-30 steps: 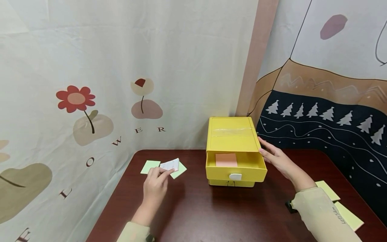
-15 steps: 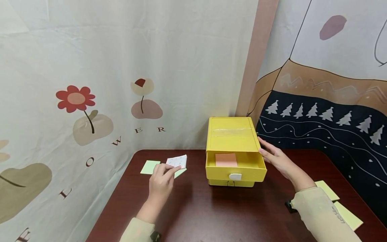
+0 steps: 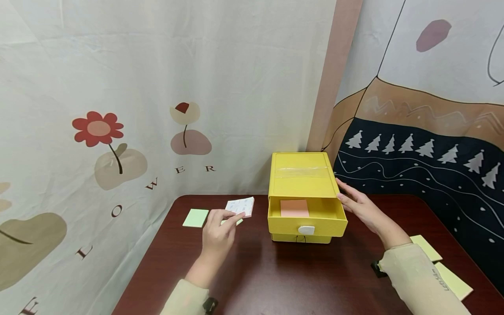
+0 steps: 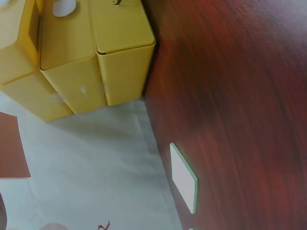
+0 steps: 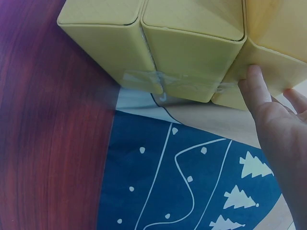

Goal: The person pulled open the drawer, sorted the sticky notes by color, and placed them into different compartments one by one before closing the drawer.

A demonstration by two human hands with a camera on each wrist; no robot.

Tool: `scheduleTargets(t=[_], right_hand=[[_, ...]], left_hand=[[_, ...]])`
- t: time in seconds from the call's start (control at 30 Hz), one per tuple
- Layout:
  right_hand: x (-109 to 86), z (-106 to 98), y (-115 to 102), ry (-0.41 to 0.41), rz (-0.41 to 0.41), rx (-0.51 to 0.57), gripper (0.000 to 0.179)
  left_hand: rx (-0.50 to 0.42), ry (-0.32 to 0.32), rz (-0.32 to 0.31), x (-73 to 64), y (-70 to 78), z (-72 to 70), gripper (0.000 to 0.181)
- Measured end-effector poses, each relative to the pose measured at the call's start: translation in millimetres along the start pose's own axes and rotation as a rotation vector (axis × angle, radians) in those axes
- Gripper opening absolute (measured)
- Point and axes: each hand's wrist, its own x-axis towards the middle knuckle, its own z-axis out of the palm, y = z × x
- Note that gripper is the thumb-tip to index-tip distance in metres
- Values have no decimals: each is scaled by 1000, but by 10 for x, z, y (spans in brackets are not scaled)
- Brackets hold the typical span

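Observation:
My left hand [image 3: 218,236] pinches a sticky note pad [image 3: 241,205] above the table. Its upturned face is white with faint marks, while the left wrist view shows a salmon face on the pad [image 4: 13,148]. To the right stands a yellow drawer unit [image 3: 301,170], its top drawer [image 3: 320,227] pulled out. A pink sticky note pad [image 3: 294,208] leans inside that drawer. Against the unit's right side rests my right hand [image 3: 362,210], fingers extended; the right wrist view shows the fingertips [image 5: 255,79] on the upper tier.
A pale green pad [image 3: 195,218] lies at the table's left, and another green pad [image 3: 238,222] is partly hidden behind my left hand. Two yellow-green pads [image 3: 427,248] lie by my right sleeve. A printed curtain [image 3: 236,87] hangs behind the dark red table [image 3: 267,280].
My left hand has moved right with the held pad, away from the left green pad and toward the drawer unit. My right hand and the drawer stay where they were.

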Motion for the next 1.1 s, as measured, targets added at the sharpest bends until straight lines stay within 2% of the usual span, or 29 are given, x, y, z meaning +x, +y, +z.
scheduleTargets(t=[0.77, 1.1], right_hand=[[1, 5, -12, 1, 3, -8, 67], [-1, 4, -10, 5, 5, -10, 67]], left_hand=[[-71, 65, 91, 351, 267, 100, 30], [-137, 23, 177, 478, 448, 207, 30]])
